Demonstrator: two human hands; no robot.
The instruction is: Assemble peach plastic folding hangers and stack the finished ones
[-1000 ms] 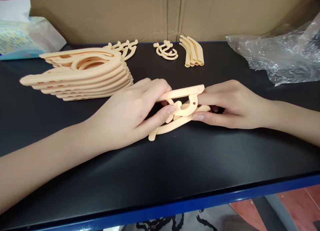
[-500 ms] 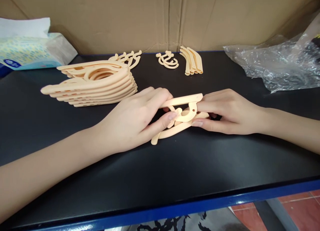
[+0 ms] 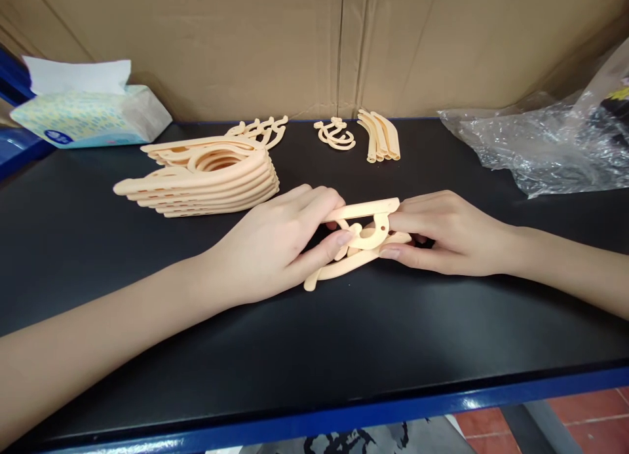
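- what do we have between our hands?
- a cream plastic piece [image 3: 369, 243], with a straight bar on top, a curved bar below and a hook shape with a small hole between them. we hold it over the middle of the black tabletop [image 3: 393, 349], and we cannot tell whether its lower end touches the surface.
- and how is our left hand [image 3: 289, 234] set?
- closed on the piece's left side: our thumb presses on the hook shape, and our other fingers curl behind the top bar, partly hidden.
- our right hand [image 3: 447, 234]?
- gripping the right end, with our thumb on the lower bar and our index finger reaching in behind the hook shape. we cannot make out the rest of those fingers.
- what lies around us?
- beyond our left hand, a stack of cream frames [image 3: 230, 193], with a row of loose hooks [image 3: 269, 134] just behind it. farther right we see a small cluster of hooks [image 3: 337, 137] and, just beside that, a bunch of curved tubes [image 3: 382, 138].
- and at the edges?
- a tissue pack [image 3: 88, 116] at the far left, a crumpled clear bag [image 3: 545, 156] at the far right, and cardboard [image 3: 236, 48] upright along the back.
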